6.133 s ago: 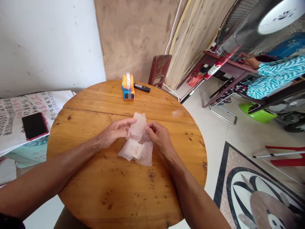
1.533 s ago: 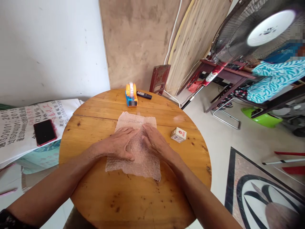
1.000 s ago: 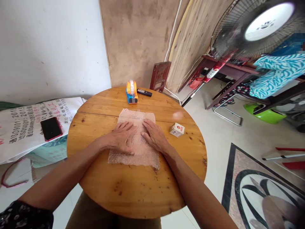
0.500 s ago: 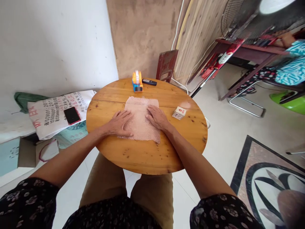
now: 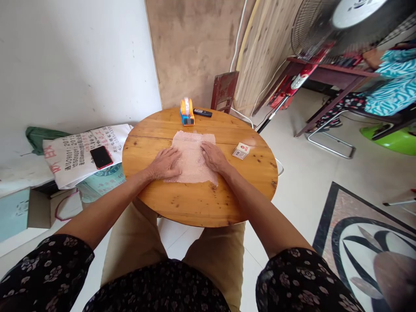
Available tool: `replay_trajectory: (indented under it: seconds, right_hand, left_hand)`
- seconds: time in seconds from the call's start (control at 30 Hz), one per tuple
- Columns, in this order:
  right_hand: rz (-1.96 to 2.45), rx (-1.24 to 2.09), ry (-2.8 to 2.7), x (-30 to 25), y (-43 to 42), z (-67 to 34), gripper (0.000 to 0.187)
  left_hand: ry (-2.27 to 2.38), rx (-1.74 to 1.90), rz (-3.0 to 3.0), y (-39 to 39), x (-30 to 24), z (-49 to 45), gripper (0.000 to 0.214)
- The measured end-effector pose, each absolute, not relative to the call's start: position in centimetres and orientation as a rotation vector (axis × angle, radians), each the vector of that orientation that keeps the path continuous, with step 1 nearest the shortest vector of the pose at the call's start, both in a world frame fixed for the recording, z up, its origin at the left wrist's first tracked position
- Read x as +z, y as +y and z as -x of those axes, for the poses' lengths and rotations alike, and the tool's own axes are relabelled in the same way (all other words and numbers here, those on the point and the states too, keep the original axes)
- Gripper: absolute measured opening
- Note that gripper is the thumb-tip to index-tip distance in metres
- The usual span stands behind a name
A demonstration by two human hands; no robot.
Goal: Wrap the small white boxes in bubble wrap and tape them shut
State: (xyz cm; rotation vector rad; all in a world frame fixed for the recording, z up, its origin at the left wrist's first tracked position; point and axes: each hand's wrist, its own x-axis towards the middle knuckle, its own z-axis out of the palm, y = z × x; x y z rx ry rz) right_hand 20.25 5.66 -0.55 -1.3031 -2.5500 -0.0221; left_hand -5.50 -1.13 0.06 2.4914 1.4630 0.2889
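A sheet of pinkish bubble wrap (image 5: 192, 149) lies spread flat on the round wooden table (image 5: 201, 203). My left hand (image 5: 165, 162) rests palm down on its left part, fingers stretched out. My right hand (image 5: 214, 157) lies flat on its right part, fingers extended. Neither hand holds anything. To the right of my right hand, a small white and red box (image 5: 241, 151) sits on the table, not touched.
An orange and blue tape dispenser (image 5: 186, 112) and a dark remote (image 5: 202, 113) sit at the table's far edge. A phone (image 5: 101, 157) lies on printed sacks (image 5: 73, 151) at left. A red chair (image 5: 224, 89), a fan (image 5: 341, 21) and a seated person (image 5: 390, 89) are beyond.
The bubble wrap, earlier bundled round the small box, now lies flat with the box set aside to the right. The camera has pulled back; my lap now shows. Both hands stay flat.
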Motion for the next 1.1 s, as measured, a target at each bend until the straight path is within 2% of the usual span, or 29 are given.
replay_trajectory:
  seconds: [0.53,0.9,1.1]
  right_hand:
    - [1.540,-0.280,-2.493,0.4,4.5,-20.1,0.032]
    - [1.709,-0.189,-2.411,0.3,4.8,-20.0,0.040]
    - [1.714,-0.167,-2.441,0.6,4.6,-20.0,0.042]
  left_hand:
    - [1.586,0.247,-2.483,-1.0,0.1,4.8,0.080]
    - [1.628,0.210,-2.477,-0.9,0.0,4.6,0.080]
    - [1.649,0.254,-2.442,-1.0,-0.1,4.8,0.071]
